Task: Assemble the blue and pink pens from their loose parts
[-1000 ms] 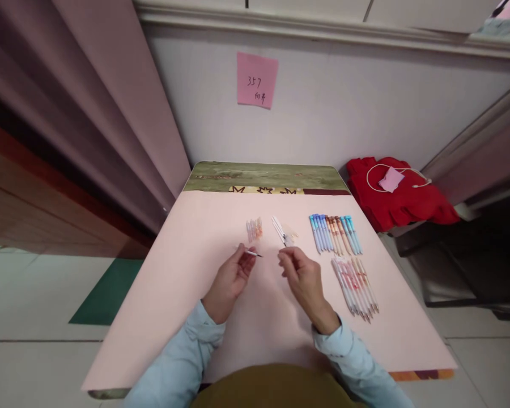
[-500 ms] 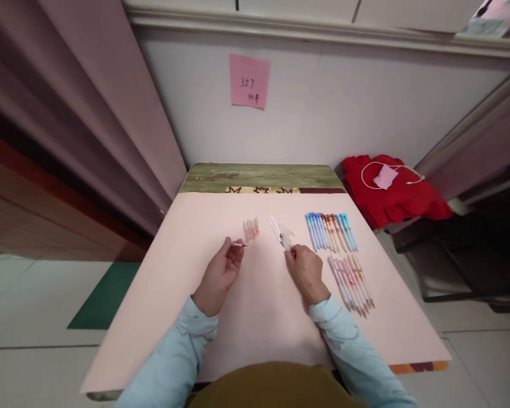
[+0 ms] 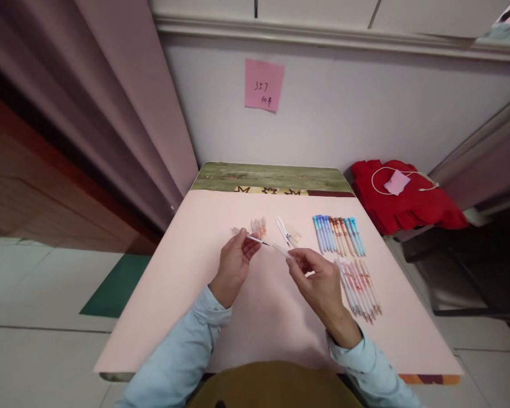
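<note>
My left hand (image 3: 234, 262) pinches a thin white pen refill (image 3: 257, 240), its dark tip pointing right. A pale translucent piece (image 3: 235, 230) sticks out on the other side of these fingers; its kind is hard to make out. In my right hand (image 3: 317, 277) is a clear pen barrel (image 3: 283, 251), held between thumb and fingers. The barrel's end is close to the refill's tip; whether they touch I cannot tell. Just beyond the hands lie clear, orange-tinted pen parts (image 3: 259, 225), several white refills (image 3: 281, 228) and pale barrel parts (image 3: 294, 232).
On the right of the pink-covered table (image 3: 263, 328) lie rows of blue, brown and light-blue pens (image 3: 339, 233). Nearer me is a row of pink and white pens (image 3: 359, 289). A red cloth (image 3: 408, 204) with a white cable is beyond the table's right edge.
My right hand has lifted a clear barrel from beside the white refills and brought it left, toward the refill in my left hand. The view has shifted slightly.
</note>
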Available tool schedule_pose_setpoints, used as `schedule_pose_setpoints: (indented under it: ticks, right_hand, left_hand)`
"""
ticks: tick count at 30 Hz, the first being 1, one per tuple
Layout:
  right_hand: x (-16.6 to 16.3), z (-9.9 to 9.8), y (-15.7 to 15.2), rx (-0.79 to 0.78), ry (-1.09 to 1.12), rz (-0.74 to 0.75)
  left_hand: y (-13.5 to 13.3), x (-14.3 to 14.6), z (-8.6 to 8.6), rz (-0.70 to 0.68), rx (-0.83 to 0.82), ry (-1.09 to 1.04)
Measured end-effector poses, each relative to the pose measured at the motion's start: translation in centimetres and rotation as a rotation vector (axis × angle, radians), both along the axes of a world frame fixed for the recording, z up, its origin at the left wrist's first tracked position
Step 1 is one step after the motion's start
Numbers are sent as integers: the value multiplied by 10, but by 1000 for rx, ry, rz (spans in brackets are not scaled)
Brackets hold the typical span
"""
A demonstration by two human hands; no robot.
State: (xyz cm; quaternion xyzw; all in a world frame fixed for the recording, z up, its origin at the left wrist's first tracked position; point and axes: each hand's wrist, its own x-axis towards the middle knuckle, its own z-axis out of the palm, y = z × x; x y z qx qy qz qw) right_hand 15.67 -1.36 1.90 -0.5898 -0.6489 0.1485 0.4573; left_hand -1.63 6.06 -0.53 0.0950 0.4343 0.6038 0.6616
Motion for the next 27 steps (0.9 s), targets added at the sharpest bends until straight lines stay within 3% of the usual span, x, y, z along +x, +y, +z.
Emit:
schedule_pose_setpoints:
  ticks: [8, 27]
  right_hand:
    - [-7, 1, 0, 91, -68, 14]
    - [-6, -1, 0, 141, -83, -4]
  left_hand:
    - [-7, -8, 6, -8, 126, 105]
    - [-18, 9, 16, -47, 144, 126]
